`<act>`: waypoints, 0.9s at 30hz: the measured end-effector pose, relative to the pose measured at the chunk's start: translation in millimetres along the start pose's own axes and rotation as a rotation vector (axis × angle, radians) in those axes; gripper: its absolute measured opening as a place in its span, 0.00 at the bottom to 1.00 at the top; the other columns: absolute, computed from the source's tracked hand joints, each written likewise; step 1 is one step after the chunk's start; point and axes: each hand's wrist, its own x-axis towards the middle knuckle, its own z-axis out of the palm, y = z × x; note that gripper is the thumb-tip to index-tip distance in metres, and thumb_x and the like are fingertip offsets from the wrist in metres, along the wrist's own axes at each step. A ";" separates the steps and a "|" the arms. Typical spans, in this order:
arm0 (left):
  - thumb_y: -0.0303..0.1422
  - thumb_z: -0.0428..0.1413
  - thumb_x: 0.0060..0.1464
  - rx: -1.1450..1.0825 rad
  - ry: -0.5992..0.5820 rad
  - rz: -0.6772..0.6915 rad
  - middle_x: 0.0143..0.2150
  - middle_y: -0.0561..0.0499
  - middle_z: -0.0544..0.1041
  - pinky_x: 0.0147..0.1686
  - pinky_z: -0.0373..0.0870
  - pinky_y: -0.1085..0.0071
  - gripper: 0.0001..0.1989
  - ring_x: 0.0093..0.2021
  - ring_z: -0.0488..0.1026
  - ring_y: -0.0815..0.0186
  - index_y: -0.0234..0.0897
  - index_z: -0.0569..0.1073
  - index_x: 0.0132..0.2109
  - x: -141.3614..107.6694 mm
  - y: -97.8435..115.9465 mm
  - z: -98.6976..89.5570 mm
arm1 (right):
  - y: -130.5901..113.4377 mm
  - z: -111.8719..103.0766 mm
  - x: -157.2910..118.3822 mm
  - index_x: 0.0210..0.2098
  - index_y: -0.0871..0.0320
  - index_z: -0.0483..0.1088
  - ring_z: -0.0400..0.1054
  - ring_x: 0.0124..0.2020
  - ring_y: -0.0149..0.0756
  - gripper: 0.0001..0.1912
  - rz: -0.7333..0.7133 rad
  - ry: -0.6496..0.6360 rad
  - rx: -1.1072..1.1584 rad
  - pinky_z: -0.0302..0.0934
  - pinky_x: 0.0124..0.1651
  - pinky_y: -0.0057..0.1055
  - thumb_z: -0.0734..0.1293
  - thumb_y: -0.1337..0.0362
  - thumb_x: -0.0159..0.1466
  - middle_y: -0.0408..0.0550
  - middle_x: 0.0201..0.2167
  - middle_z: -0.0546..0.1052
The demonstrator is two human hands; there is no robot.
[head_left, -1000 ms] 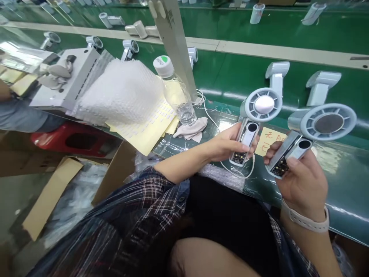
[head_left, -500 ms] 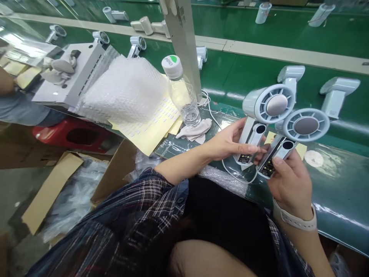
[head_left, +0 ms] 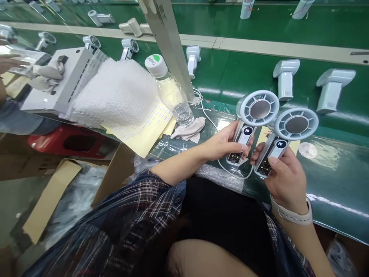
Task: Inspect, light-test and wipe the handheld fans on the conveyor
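In my left hand (head_left: 223, 144) is a pale blue handheld fan (head_left: 245, 132), its round head tilted up and the thumb resting on the handle below a lit round display reading 20. My right hand (head_left: 288, 175) grips a second handheld fan (head_left: 276, 154) of the same kind, also lit with 20, its thumb on the front of the handle. Dark strips with small lights show low on both handles. The fan heads almost touch, the right one slightly lower. Fingers behind the handles are partly hidden.
A water bottle (head_left: 175, 94) stands beside a cloth (head_left: 190, 129), yellow label sheets (head_left: 144, 132) and bubble wrap (head_left: 115, 88). A metal post (head_left: 170, 46) rises behind. More fans (head_left: 286, 79) lie on the green belt (head_left: 245, 73). Another person's hand (head_left: 13, 63) is at far left.
Both round displays, dark before, now show 20. The left fan has moved left and turned its face more toward me, and the two fans stand slightly farther apart at the handles.
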 end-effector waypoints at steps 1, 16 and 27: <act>0.47 0.72 0.52 0.009 0.021 -0.003 0.40 0.54 0.74 0.33 0.73 0.67 0.29 0.31 0.75 0.69 0.39 0.65 0.49 1.1 -0.9 -0.6 | 0.9 0.2 0.2 0.44 0.51 0.78 0.76 0.35 0.38 0.13 0.006 0.011 0.012 0.74 0.36 0.36 0.77 0.57 0.61 0.46 0.41 0.82; 0.52 0.69 0.58 0.111 -0.025 0.057 0.36 0.54 0.76 0.34 0.75 0.67 0.30 0.33 0.76 0.67 0.40 0.62 0.52 11.1 -14.5 -15.4 | 12.4 -8.0 20.3 0.43 0.51 0.80 0.73 0.31 0.37 0.12 -0.053 0.019 -0.039 0.72 0.30 0.34 0.76 0.54 0.64 0.46 0.37 0.80; 0.50 0.71 0.53 0.050 0.071 0.083 0.39 0.54 0.72 0.29 0.72 0.67 0.30 0.30 0.74 0.68 0.39 0.64 0.48 10.8 -9.5 -7.2 | 1.2 -0.6 14.6 0.44 0.55 0.78 0.73 0.28 0.35 0.17 -0.069 0.064 0.027 0.70 0.28 0.32 0.75 0.53 0.59 0.46 0.33 0.80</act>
